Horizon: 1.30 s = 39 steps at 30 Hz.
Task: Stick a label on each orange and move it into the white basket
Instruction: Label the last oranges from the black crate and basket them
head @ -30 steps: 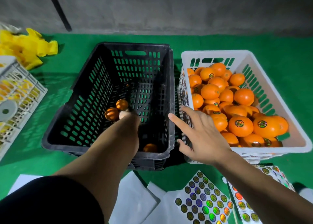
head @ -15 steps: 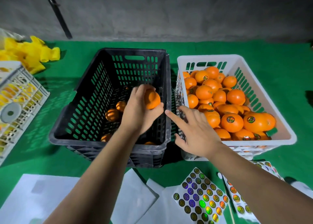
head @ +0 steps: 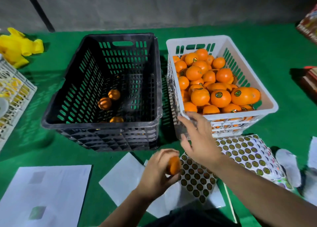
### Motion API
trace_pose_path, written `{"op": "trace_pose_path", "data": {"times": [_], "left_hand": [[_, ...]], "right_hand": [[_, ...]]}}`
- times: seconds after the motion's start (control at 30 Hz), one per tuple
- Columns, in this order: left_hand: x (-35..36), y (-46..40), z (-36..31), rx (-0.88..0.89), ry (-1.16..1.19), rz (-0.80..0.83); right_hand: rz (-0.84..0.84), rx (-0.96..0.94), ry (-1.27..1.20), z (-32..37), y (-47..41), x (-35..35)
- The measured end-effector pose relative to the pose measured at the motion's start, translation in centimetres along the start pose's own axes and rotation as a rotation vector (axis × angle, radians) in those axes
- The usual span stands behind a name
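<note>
Orange fruit, black crate, white basket, green cloth.

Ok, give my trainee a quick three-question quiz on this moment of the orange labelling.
1. True or false: the left hand holds an orange fruit.
2. Which holds more oranges: A) the black slotted plastic crate or B) the white slotted plastic basket?
3. Fill in: the open right hand is above the sheets of round ____.

Key: 1 true; 2 B; 3 stickers.
</note>
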State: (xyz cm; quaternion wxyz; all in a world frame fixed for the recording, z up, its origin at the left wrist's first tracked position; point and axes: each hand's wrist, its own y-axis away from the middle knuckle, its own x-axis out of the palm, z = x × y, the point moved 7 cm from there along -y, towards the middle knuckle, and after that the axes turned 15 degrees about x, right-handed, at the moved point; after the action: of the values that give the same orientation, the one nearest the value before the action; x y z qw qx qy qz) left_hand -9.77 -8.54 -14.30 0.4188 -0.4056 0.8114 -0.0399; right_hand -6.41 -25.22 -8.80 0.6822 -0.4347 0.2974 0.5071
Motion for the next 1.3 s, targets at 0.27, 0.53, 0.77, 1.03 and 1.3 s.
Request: {"op": "trace_pose_path", "data": {"times": [0.27, 0.53, 0.77, 1.03, 1.3], "left_hand": [[8.1, 3.3, 2.8, -0.227, 0.019, 0.634], [9.6, 4.9, 4.3, -0.287, 0.045, 0.633], [9.6, 5.2, 4.9, -0.298, 0.084, 0.603], [9.8, 5.9, 5.5, -0.345, 0.122, 0.530], [9.9, 5.9, 5.7, -0.357, 0.115, 0.497]], "right_hand": [[0.600, 0.295, 0.099, -7.2, 11.5, 8.5], [0.667, 0.194, 0.389, -6.4, 9.1, 11.4], [0.659, 0.100, 0.470, -5.9, 8.3, 12.6], [0.671, 0.095, 0.412, -6.0, 8.8, 12.5], [0.575, 0.145, 0.279, -5.7, 8.4, 12.0]]}}
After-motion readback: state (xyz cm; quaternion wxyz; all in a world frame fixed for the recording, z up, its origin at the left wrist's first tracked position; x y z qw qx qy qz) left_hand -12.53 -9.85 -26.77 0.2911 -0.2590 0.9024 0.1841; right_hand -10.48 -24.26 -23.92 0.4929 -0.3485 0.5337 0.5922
